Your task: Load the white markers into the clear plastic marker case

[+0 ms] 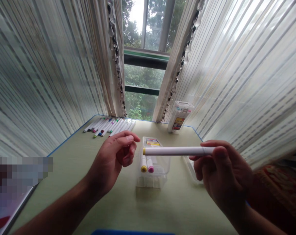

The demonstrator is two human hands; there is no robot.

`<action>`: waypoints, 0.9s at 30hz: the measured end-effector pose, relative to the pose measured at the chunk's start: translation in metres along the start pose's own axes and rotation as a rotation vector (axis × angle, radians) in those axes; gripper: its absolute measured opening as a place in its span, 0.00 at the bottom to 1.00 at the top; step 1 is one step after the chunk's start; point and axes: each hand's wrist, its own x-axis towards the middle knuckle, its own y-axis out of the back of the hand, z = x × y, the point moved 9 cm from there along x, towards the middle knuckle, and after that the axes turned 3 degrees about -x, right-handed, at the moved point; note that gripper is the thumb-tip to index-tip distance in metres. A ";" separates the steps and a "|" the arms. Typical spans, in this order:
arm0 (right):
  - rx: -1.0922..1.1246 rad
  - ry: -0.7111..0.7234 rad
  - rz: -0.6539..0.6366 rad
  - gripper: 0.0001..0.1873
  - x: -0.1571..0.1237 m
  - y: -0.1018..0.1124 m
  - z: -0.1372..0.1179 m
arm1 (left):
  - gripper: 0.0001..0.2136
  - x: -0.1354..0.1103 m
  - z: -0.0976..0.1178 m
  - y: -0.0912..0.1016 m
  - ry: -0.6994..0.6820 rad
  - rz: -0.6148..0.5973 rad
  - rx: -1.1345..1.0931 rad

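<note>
A white marker with a yellow end is held level between the thumb and fingers of my right hand. Its yellow end points left, in front of a clear plastic case. Inside the case lie a yellow-ended marker and a pink-ended marker. To the left of the case, my left hand is raised over the table with its fingers loosely curled and the index finger stretched out. Nothing shows in it, and it is apart from the marker.
Several white markers with coloured ends lie at the table's back left. A clear case with a label stands upright at the back right. Another clear plastic piece lies partly behind my right hand. Curtains hang beyond the table.
</note>
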 end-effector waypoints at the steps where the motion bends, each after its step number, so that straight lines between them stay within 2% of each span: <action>1: 0.000 0.011 0.006 0.12 0.000 0.000 -0.001 | 0.06 0.000 0.000 0.000 0.000 -0.002 0.003; 4: -0.046 0.054 0.010 0.11 -0.002 0.001 -0.006 | 0.05 0.001 -0.001 0.000 0.000 -0.007 0.006; 10: -0.218 0.295 0.084 0.11 -0.010 0.011 -0.031 | 0.06 0.002 -0.002 0.001 0.005 -0.009 0.005; 18: -0.466 0.433 0.102 0.13 -0.022 0.016 -0.040 | 0.05 0.000 -0.002 0.001 0.004 -0.006 0.011; 23: -0.642 0.483 -0.033 0.08 -0.027 0.011 -0.043 | 0.05 0.001 -0.002 0.001 0.011 0.000 0.014; 27: -0.679 0.560 -0.117 0.08 -0.030 0.002 -0.049 | 0.05 0.001 -0.002 0.000 0.014 0.000 0.013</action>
